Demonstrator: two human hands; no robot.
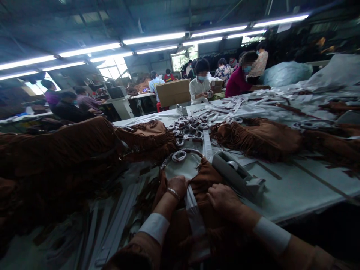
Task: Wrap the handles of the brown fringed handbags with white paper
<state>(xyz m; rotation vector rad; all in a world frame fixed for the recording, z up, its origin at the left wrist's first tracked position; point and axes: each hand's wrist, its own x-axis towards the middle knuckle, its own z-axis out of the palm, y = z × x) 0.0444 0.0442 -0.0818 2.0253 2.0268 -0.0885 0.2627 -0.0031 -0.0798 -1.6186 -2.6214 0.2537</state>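
On the surface (295,187), the left hand (177,187) pinches a translucent strip (194,212) that lies loose across the brown fringed bag (206,174). The right hand (225,200) curls on the bag, its grip unclear. The heaped bags (56,157) lie unwrapped.

big white table (295,187) with a grey tape dispenser (236,174) on it. brown fringed bag (208,174) lies just left of the dispenser, a huge fringed heap (56,157) further left, another fringed piece (261,137) behind it, wrapped rings (188,127) behind-left, white strips (253,103) way behind.
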